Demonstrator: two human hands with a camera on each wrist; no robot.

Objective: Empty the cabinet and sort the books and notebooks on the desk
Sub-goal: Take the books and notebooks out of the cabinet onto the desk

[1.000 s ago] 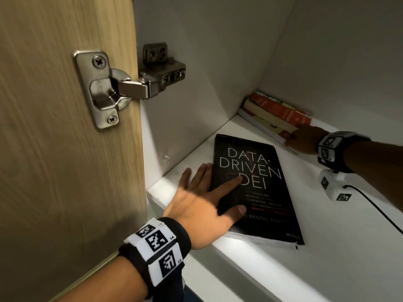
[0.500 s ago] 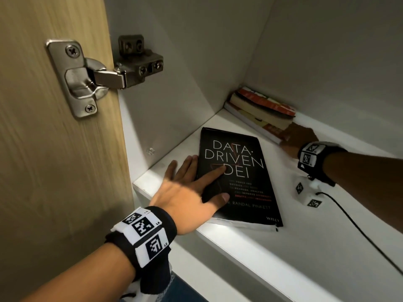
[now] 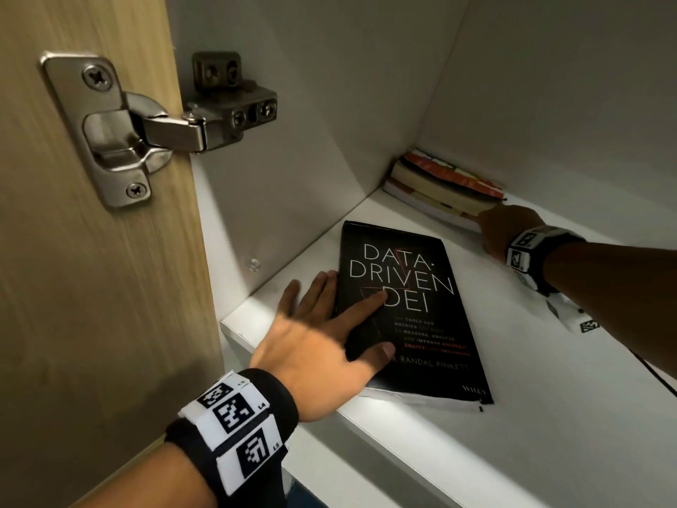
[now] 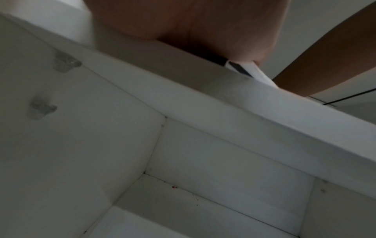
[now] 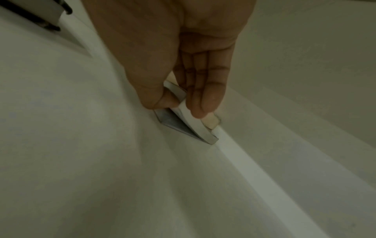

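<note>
A black book titled "Data-Driven DEI" [image 3: 414, 324] lies flat on the white cabinet shelf [image 3: 494, 456], its near edge at the shelf's front. My left hand [image 3: 322, 335] rests flat on it: forefinger and thumb are on the cover, and the other fingers lie on the shelf beside its left edge. A small stack of books [image 3: 439, 185] with a red one on top sits in the back left corner. My right hand [image 3: 509, 229] is at its right end. In the right wrist view the right hand [image 5: 179, 103] pinches a white book corner [image 5: 201, 130] low in the stack.
The wooden cabinet door [image 3: 91, 287] stands open on the left, with its metal hinge [image 3: 146, 126] near my left arm. A cable [image 3: 655, 375] trails from my right wrist over the shelf. The left wrist view shows the shelf's front edge [image 4: 264, 116] and a white compartment [image 4: 203, 177] below.
Only the head view has shifted. My left hand stays flat on the black book, and my right hand stays at the end of the stack.
</note>
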